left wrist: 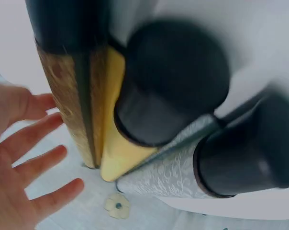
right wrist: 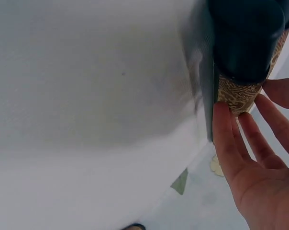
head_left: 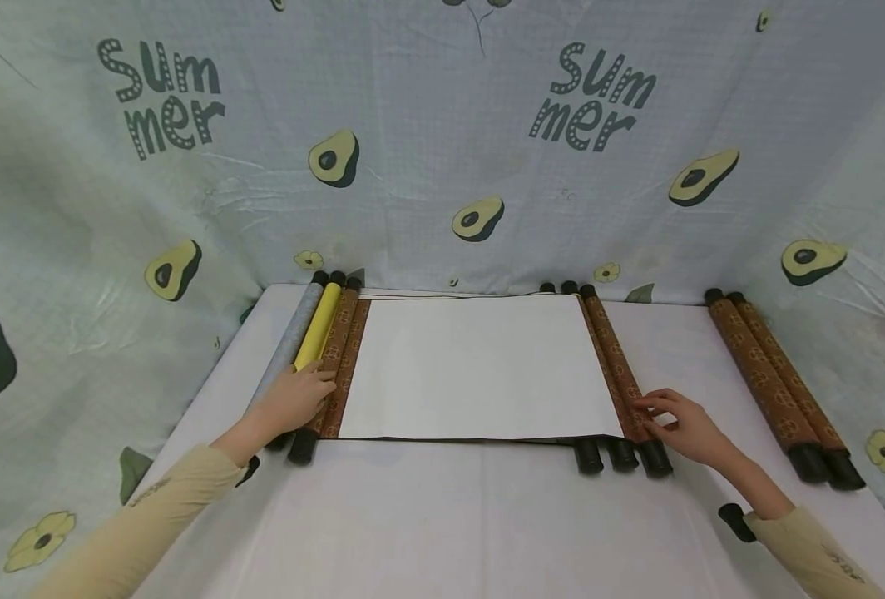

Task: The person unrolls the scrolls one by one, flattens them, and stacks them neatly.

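Across the middle of the head view, a white sheet (head_left: 480, 366) is spread on the surface (head_left: 480, 524). At its left, the left brown roller (head_left: 343, 320) is touched by the left hand (head_left: 296, 403), whose fingers are straight and spread; part of the yellow roll (head_left: 320, 327) is hidden by that hand. At its right, the right brown roller (head_left: 613, 353) is pinched by the right hand (head_left: 685, 428). Near the sheet's lower right corner, a black cap (head_left: 588, 457) protrudes, its roll covered. "Summer" is printed twice on the backdrop (head_left: 412, 91); lettering on the sleeves (head_left: 135, 524) cannot be read.
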`<state>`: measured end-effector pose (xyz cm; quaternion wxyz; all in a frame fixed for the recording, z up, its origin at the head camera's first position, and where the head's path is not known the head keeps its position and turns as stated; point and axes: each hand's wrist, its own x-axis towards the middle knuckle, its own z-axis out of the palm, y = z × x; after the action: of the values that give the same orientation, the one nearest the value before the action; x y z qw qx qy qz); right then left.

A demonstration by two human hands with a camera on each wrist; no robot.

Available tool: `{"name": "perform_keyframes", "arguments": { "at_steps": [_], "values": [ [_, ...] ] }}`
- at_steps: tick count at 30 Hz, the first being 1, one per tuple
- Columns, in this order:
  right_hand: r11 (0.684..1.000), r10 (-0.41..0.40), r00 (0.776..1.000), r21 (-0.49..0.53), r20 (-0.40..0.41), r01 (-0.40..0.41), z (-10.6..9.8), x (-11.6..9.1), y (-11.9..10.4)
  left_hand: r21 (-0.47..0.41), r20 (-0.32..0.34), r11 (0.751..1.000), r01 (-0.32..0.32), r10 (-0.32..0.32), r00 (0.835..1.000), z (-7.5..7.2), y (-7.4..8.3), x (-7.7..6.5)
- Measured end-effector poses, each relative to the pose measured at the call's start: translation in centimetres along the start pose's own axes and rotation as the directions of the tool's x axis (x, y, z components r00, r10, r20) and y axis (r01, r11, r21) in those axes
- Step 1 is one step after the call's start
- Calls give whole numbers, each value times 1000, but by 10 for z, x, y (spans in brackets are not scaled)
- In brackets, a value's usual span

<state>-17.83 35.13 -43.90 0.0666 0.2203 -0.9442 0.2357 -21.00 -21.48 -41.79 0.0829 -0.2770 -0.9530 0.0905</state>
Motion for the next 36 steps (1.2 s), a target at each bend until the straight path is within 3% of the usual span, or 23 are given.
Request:
{"name": "perform_keyframes", "arguments": {
  "at_steps": [3, 7, 11, 18, 24, 36],
  "values": [
    [996, -70, 998, -52, 0, 70, 2, -8, -4, -26, 35, 1000, -7, 8, 999, -3, 6, -14],
    [984, -139, 990, -114, 18, 140, 4, -19, -8, -39, 120, 999, 30, -25, 992, -7, 12, -31],
    [983, -101, 991, -145, 86, 113, 5, -30, -13, 50, 152, 999, 7, -15, 988, -6, 16, -43],
    [973, -82, 986, -203, 145, 111, 3, -38, -18, 111, 62, 994, -21, 14, 998, 1, 17, -53],
    [985, -19, 981, -167, 194, 52, 1, -36, -21, 175, 6, 985, 0, -1, 1000, 5, 12, -53],
    [977, -73, 987, -186, 143, 100, 3, -33, -20, 221, -22, 975, -6, 11, 1000, 7, 9, -47]
  ]
}}
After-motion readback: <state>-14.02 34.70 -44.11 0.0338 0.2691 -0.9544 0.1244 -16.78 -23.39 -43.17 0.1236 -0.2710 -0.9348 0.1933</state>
